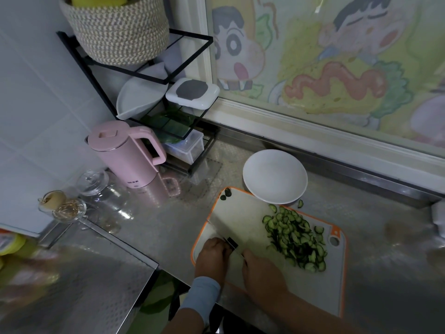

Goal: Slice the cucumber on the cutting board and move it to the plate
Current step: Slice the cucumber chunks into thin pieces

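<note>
1. Kitchen corner: embossed stainless counter (149,227) with a dull sheen, under a white tiled wall.
2. Pink kettle (127,155): smooth plastic, squared handle.
3. Left hand (212,255): fingers curled round the black handle of the knife (231,242). I can barely separate its broad pale blade from the board.
4. Right hand (261,268): on the board, just beside the knife. I cannot tell whether its fingers are straight or curled.
5. Plate (274,175): white, round, glossy, bare, at the board's far edge.
6. Cutting board (313,292): pale, matte, rounded corners, orange rim.
7. Cucumber (296,239): a heap of thin half-moon slices with dark skin and wet pale flesh, on the board's right half. One stray lies on the counter.
8. Step, as I judge it: slicing looks finished and the transfer has not begun. The next move calls for gathering the heap and carrying it the short way to the plate. Thin wet slices will likely cling and scatter.
</note>
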`<state>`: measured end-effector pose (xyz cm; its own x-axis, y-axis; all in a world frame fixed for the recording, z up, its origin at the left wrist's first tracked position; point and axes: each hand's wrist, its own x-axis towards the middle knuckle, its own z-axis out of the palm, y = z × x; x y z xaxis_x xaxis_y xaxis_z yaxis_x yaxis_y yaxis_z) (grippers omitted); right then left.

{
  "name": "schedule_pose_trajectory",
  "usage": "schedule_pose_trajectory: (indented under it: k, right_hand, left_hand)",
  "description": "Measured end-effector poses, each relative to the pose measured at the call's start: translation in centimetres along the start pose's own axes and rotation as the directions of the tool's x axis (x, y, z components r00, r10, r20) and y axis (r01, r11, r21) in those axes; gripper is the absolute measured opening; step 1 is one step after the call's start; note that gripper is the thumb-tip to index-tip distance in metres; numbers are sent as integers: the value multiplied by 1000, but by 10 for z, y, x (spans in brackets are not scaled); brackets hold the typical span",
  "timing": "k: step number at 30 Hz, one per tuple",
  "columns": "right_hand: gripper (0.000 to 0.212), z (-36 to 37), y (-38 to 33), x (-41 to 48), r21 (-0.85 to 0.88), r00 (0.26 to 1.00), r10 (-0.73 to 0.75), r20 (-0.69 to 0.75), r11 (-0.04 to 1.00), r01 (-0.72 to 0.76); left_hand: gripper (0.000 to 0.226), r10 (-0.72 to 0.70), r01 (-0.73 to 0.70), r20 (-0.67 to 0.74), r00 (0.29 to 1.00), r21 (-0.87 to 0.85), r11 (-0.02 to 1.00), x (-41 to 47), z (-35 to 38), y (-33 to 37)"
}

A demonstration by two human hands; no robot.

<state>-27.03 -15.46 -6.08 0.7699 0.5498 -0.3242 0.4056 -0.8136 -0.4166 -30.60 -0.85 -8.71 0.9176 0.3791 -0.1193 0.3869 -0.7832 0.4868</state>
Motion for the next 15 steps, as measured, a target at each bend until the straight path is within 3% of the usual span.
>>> schedule_pose_trajectory:
  k: [10, 15]
  right_hand:
    - [41, 7, 4, -5, 15, 995, 36, 89, 999, -38]
    - [45, 9, -8, 14, -1, 996, 33, 77, 999, -33]
  left_hand:
    - [10, -4, 5, 50, 999, -16, 1000, 0, 1, -6]
    - [15, 28, -28, -9, 1000, -10, 1000, -2, -3, -4]
